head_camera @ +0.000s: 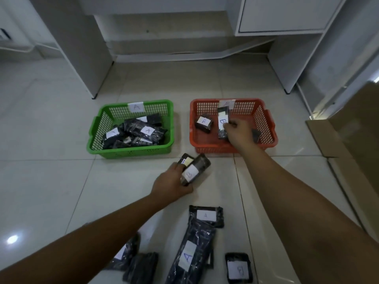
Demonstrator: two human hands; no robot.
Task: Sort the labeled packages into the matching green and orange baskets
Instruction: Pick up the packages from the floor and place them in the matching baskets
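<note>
From the head camera, the right hand [239, 133] reaches into the orange basket [266, 128] on the right, and its fingers pinch a long dark package with a B label [223, 123]. The package stands tilted over the basket floor, so I judge it is just being put down there, because the basket carries a paper tag [226, 103] that seems to read B too. Another B package [203, 123] already lies just to its left in the same basket.

The left hand [171, 185] is nearer, above the floor between the two baskets, and its fingers are curled around two small packages [194, 168]; the front one shows a label that looks like B, so probably it waits for the same basket.

The green basket [96, 128] on the left, tagged A [136, 107], holds a heap of dark packages with A labels [148, 131].

On the tiled floor [51, 171], near the person, the unsorted ones lie: a long A package [189, 257], one behind it [206, 215], a small one at the right [239, 268], and more at the left, partly hidden by the left arm. A cardboard box [348, 140] stands to the right, apart from the baskets. Nothing blocks the way to either basket.
</note>
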